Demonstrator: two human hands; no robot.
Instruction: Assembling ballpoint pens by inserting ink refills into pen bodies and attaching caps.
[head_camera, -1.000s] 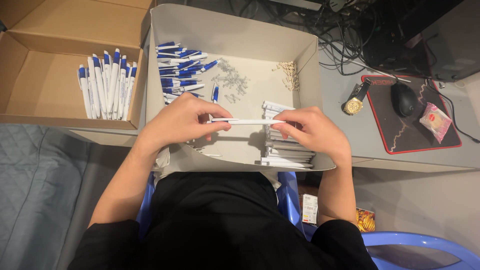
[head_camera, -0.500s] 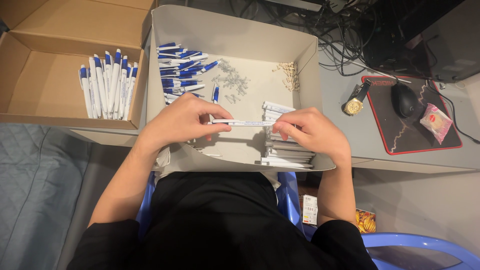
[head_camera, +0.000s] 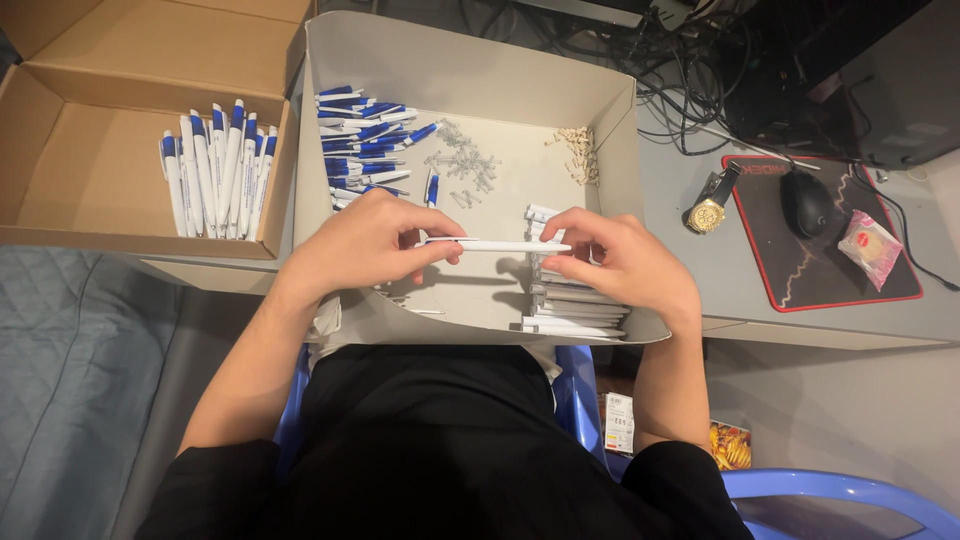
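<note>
Change since a second ago: very little. The white pen barrel lies level between both hands as before, over the grey tray. The left hand pinches its left end between thumb and fingertips; the right hand grips the right end the same way. The right fingers have crept slightly inward along the barrel; reading: the two hands are pressing or fitting a part at that end, work on this pen still in hand.

Around the hands:
- Just below the right hand: stack of white barrels.
- Above the left hand: heap of blue-and-white pen pieces.
- Between and above the hands: clear small parts; tiny pale parts further right.
- Well left of the left hand: brown cardboard box holding a row of finished blue-and-white pens.
- Right of the right hand: wristwatch, black mouse on a red-edged black mat, small pink-red square packet.
- Below the right arm: white label and orange packet, both too small to make out.
</note>
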